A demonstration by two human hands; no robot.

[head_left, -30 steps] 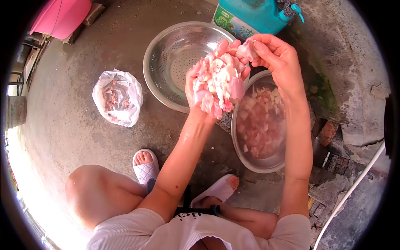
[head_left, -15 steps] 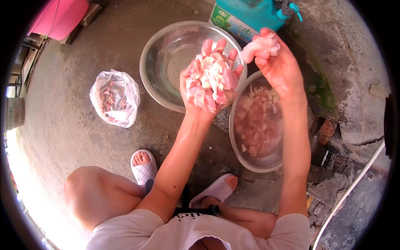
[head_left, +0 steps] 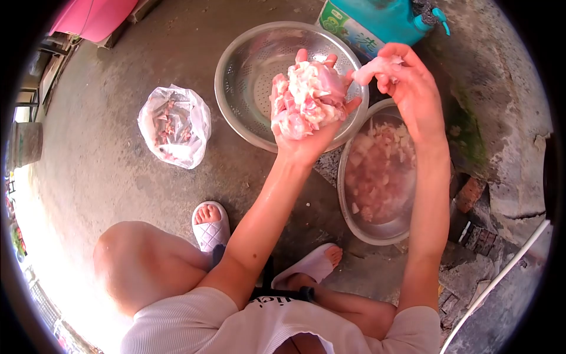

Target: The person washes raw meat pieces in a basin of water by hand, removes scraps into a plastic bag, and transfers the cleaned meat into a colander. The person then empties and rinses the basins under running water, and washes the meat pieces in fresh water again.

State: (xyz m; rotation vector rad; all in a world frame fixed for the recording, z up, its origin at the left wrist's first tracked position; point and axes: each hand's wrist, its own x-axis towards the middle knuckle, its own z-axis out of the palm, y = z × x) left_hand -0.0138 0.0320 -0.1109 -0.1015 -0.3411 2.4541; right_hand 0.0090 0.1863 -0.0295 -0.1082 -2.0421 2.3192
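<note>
My left hand (head_left: 304,148) is palm up with its fingers partly curled, cradling a heap of raw meat pieces (head_left: 315,97), pink with pale fat. It is over the near right part of a metal colander (head_left: 250,97). To its right, my right hand (head_left: 417,106) pinches one small piece of raw meat (head_left: 376,68) between thumb and fingers. That piece is close to the left fingertips; I cannot tell whether they touch. Below my right hand, a metal basin (head_left: 352,225) holds many pieces of meat (head_left: 380,168) in cloudy liquid.
An open clear plastic bag (head_left: 201,121) with small reddish scraps lies on the concrete floor (head_left: 118,177) at left. A teal detergent jug (head_left: 383,20) stands behind the colander. A pink tub (head_left: 94,17) is far left; a white hose (head_left: 495,283) and broken brick (head_left: 470,194) lie at right.
The whole view has shifted slightly, so the floor items appear farther right and higher. My right hand has come a little nearer to me with its piece. Both hands keep their hold.
</note>
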